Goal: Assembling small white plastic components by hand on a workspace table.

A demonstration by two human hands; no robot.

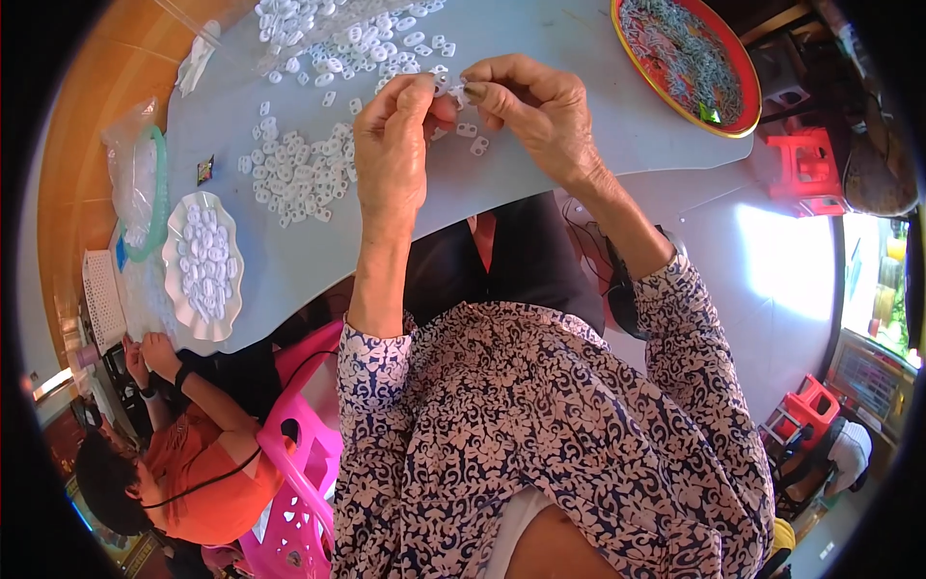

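Over the far part of the grey table, my left hand [394, 140] is closed in a pinch on a small white plastic piece [442, 83] with a hole in it. Close beside it, my right hand [542, 111] pinches another small white piece [460, 95] between thumb and fingertips. Whether the two pieces are joined, I cannot tell. Under my hands lie a few loose white pieces [478, 146], some with two holes. Left of my left wrist spreads a heap of similar two-holed pieces [304, 174]. Farther off is a larger pile of white oval pieces [367, 41].
A wavy-rimmed white dish [173, 275] of white oval pieces stands at the table's left end. A red round tray [748, 114] with small grey-blue parts sits far right. A person in orange [217, 482] sits by a pink chair [307, 434]. Red stools [805, 164] stand right.
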